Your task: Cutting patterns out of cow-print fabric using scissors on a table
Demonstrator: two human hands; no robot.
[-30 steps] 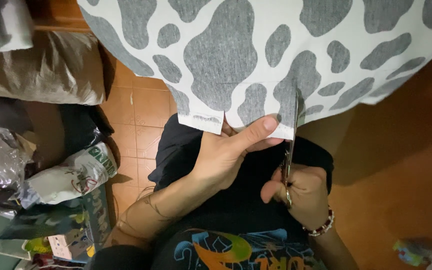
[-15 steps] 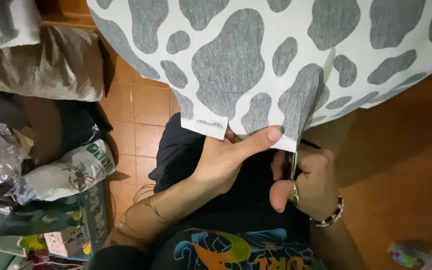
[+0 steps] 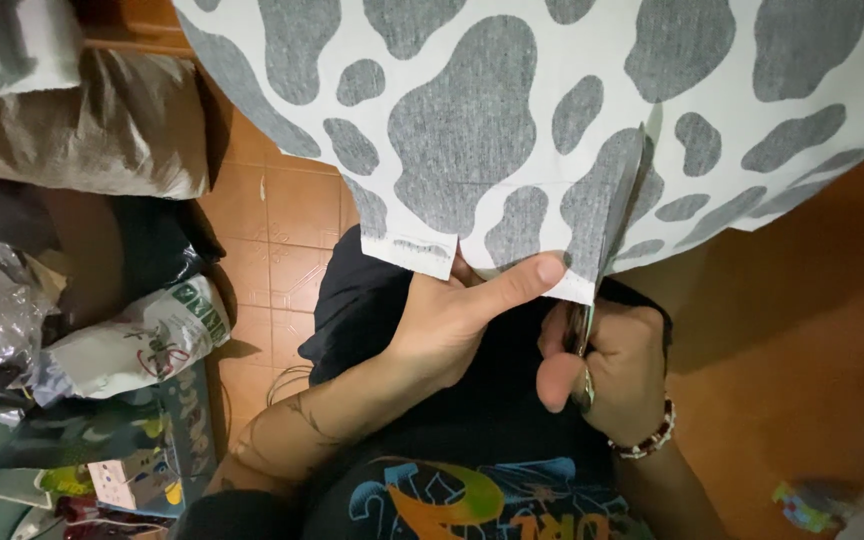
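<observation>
Versus half a second ago: scissors [image 3: 620, 225] blades sit further up into the cow-print fabric [image 3: 552, 120], tips now well above the hem, inside a grey patch. One second ago the blades were barely past the edge. Right hand [image 3: 607, 360] has moved up with them, closer to the hem. Left hand [image 3: 462, 315] has hardly shifted; same pinch spot.

Right grip: fingers and thumb curled shut through the scissor handles, ring on one finger, beaded bracelet [image 3: 642, 440] on the wrist. Handles are mostly hidden by the hand. Blades look nearly together; can't tell the exact gap.

Left grip: closed on the fabric's lower edge, thumb stretched flat along the hem pointing toward the scissors, fingers tucked behind the cloth out of view. Thumb tip is just beside the blade line, not touching it.

Fabric: white with grey blotches, spread across the top of the view, hanging above both hands. Its lower hem sits directly on the left thumb, and the cut line is immediately right of that, above the right hand. A small notch in the hem shows left of the thumb.

Around: tiled floor [image 3: 292, 210] below, grey sack [image 3: 82, 130] at upper left, printed plastic bag [image 3: 142, 340] left, dark cloth on the person's lap.
</observation>
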